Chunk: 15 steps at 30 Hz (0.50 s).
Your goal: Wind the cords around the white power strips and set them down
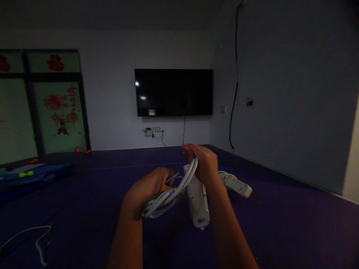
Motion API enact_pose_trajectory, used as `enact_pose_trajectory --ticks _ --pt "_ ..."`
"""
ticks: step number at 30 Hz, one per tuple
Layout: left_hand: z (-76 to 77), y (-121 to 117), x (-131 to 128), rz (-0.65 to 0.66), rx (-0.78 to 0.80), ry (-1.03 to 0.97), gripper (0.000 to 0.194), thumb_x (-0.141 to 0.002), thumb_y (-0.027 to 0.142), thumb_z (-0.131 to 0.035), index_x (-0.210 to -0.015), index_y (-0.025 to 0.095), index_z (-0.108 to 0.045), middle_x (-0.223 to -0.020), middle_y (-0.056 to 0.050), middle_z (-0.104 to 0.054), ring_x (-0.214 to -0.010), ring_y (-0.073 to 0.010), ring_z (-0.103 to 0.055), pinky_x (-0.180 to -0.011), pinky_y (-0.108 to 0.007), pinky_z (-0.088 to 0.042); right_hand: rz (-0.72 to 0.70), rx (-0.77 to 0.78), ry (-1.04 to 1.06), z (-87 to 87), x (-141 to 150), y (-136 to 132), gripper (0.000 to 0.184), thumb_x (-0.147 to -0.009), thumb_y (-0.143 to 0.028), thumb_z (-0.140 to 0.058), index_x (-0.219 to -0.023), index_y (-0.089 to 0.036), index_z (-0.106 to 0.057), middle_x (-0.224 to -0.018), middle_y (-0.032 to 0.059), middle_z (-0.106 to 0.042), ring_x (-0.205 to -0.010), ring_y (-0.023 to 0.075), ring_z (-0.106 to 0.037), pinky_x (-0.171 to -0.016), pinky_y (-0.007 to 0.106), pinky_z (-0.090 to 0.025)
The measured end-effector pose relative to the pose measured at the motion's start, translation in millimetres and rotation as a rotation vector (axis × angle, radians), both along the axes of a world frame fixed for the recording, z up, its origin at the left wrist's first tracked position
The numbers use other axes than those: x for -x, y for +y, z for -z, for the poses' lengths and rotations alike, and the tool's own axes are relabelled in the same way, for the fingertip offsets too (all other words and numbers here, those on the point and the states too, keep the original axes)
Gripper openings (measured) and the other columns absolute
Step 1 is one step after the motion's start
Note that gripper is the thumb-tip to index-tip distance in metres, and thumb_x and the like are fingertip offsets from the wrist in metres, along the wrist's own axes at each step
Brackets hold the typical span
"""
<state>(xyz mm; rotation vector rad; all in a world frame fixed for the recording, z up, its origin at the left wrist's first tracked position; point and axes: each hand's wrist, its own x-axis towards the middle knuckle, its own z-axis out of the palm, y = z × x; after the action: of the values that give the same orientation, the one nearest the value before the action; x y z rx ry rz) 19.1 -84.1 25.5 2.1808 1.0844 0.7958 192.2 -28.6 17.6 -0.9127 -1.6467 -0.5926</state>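
Note:
My left hand (148, 188) is closed around a bundle of coiled white cable (168, 194). My right hand (204, 162) grips the same cable loops higher up, together with the top end of a white power strip (198, 201) that hangs down between my forearms. A second white power strip (237, 185) with its coiled cord lies on the dark purple floor (280, 224) just right of my right wrist.
A black wall-mounted TV (174, 92) faces me, with sockets (154, 130) below it. A black cable (234, 93) runs down the right wall. A blue mat with small objects (33, 175) lies at left. A loose white cord (36, 239) lies at bottom left.

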Motion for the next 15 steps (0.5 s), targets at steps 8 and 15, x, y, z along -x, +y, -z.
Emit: enact_pose_trajectory --ticks 8,15 --pt "-1.5 -12 19 0.167 0.160 -0.192 0.005 -0.064 0.023 -0.064 -0.065 0.020 -0.068 -0.057 -0.001 -0.064 -0.053 -0.0138 -0.055 -0.045 -0.021 -0.037 -0.219 0.133 -0.020 4.3 5 6 0.016 -0.081 -0.036 -0.062 -0.084 -0.024 -0.073 -0.086 0.0032 -0.074 -0.080 0.0164 -0.067 -0.074 0.026 -0.047" --pt "5.7 14 13 0.286 -0.036 -0.426 0.011 -0.067 0.029 -0.067 -0.066 0.018 -0.069 -0.047 0.000 -0.053 -0.040 -0.0098 -0.040 -0.041 -0.023 -0.032 -0.458 0.523 0.010 9.6 19 9 0.015 -0.074 -0.030 -0.065 -0.077 -0.019 -0.074 -0.072 0.0026 -0.072 -0.069 0.0172 -0.064 -0.061 0.024 -0.044"
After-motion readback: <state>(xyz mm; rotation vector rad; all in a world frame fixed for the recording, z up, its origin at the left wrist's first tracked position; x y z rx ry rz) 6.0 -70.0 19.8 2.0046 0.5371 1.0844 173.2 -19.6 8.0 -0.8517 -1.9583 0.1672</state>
